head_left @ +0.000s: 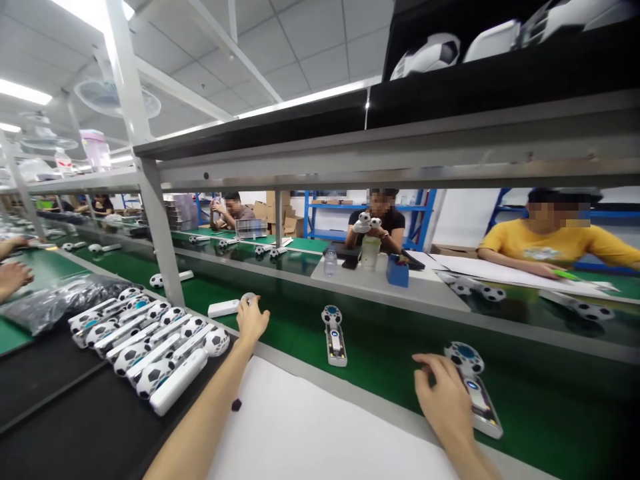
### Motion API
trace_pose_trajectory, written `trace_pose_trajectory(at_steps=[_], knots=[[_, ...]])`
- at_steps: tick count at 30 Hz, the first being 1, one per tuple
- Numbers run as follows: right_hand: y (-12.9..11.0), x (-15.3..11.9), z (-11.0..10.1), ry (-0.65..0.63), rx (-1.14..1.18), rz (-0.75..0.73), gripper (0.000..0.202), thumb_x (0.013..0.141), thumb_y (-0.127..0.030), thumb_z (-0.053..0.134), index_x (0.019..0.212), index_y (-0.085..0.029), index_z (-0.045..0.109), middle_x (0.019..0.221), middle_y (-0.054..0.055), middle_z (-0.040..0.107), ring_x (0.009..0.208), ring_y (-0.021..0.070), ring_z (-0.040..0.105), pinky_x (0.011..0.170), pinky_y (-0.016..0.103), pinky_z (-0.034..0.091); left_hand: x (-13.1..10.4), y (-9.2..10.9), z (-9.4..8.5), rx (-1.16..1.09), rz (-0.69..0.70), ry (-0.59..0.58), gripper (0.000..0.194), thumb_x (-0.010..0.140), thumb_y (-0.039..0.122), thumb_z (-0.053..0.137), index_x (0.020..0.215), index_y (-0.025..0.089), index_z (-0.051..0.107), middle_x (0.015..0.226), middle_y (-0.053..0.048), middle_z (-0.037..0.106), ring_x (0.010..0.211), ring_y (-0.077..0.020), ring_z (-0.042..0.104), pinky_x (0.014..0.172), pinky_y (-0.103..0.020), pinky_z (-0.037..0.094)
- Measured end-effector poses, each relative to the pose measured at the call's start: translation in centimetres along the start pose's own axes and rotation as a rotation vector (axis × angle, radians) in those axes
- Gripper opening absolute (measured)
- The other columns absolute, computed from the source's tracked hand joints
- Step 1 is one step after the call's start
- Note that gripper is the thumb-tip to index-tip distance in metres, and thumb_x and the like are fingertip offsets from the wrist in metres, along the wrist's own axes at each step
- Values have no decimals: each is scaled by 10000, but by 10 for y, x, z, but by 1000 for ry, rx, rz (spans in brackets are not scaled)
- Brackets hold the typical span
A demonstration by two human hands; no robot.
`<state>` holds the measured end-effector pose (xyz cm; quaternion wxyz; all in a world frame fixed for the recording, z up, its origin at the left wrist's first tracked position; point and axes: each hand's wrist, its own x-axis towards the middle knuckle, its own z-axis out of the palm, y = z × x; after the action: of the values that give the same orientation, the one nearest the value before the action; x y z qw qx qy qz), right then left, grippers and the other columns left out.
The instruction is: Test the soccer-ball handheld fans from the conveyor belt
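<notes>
On the green conveyor belt, a white-handled device (223, 308) with a round head lies to the left. My left hand (253, 320) has its fingers closed round that head, which they partly hide. My right hand (445, 397) is over the belt's near edge, fingers bent and apart, with nothing visible in them. Just beside it is an opened football-patterned device (465, 360), its handle showing inner parts; whether the hand touches it I cannot tell. Another opened football-patterned device (334, 337) lies on the belt between my hands.
Several football-patterned devices (150, 347) lie in rows on a black surface at left, near a grey plastic bag (75, 300). A white sheet (320, 427) covers the near worktop. A metal post (160, 227) and overhead shelf (400, 147) frame the belt. Co-workers sit across it.
</notes>
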<state>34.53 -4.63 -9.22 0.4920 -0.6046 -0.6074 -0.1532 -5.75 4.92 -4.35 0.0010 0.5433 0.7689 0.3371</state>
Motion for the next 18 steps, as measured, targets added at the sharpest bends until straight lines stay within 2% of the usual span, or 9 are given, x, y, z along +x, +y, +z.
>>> trace_pose_trajectory(at_steps=[4,9,13,16,18], knots=[[0,1,-1,-4,12,52,219,787,-255,456,903,-229,640,971,45,647,737,214,640,637,335,458,7,11,-1,60,41,8,544,909,362,613,1404,205,450,1496,-127,385,1341,-342,397,1068,-581,367],[1,2,0,-28,45,125,222,779,-278,462,907,-231,638,969,37,637,718,202,629,640,331,463,46,28,0,128,109,-79,564,905,354,626,1420,218,442,1533,-122,346,1366,-353,371,1091,-611,332],[-2,1,-2,-60,76,170,218,783,-278,456,902,-237,635,984,24,632,695,184,625,631,321,464,66,17,-6,119,65,-212,452,912,339,624,1326,184,533,1418,-123,489,1273,-314,488,1044,-575,408],[-5,0,-4,-72,105,207,215,778,-278,460,895,-239,636,985,21,635,683,184,620,634,324,461,61,4,-14,39,21,-299,360,918,332,622,1232,158,589,1279,-109,588,1143,-266,585,968,-510,489],[-6,0,-6,-77,134,232,218,772,-279,461,890,-236,639,988,27,639,687,190,620,642,331,458,54,2,-22,-56,19,-319,337,919,329,622,1205,153,599,1233,-100,610,1090,-246,609,932,-478,513]])
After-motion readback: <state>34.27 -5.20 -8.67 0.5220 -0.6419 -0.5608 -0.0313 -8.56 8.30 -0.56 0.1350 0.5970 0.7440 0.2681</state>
